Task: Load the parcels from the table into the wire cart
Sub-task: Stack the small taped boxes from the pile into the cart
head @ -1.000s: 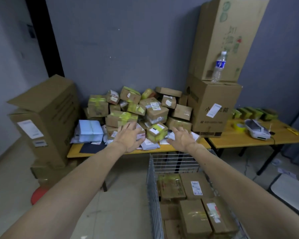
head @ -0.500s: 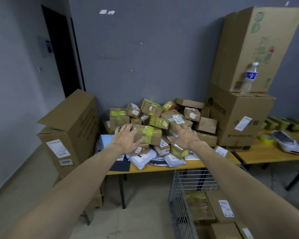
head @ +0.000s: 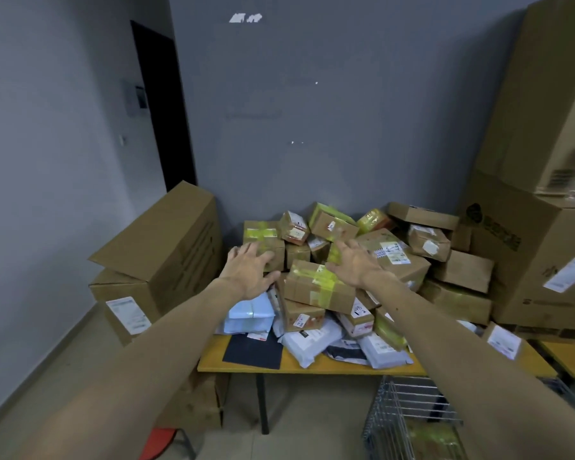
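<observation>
A heap of small cardboard parcels and white mailer bags [head: 316, 341] covers the yellow table [head: 312, 368]. My left hand [head: 249, 272] reaches over the left of the heap, fingers spread, just left of a brown box crossed with yellow tape [head: 316, 288]. My right hand [head: 354, 260] hovers with spread fingers above that box's right end. Neither hand holds anything. The wire cart [head: 409, 416] stands below the table's front edge at the lower right, with a parcel dimly visible inside.
Two big cartons [head: 160, 257] are stacked left of the table, and taller cartons [head: 538, 254] rise on its right end. A second table edge [head: 571, 356] shows far right. A red stool [head: 160, 443] sits on the floor below. A dark doorway [head: 163, 104] opens at back left.
The view has moved closer and tilted up, so the cart has dropped toward the bottom edge. Both hands have advanced further over the heap, toward the yellow-taped box.
</observation>
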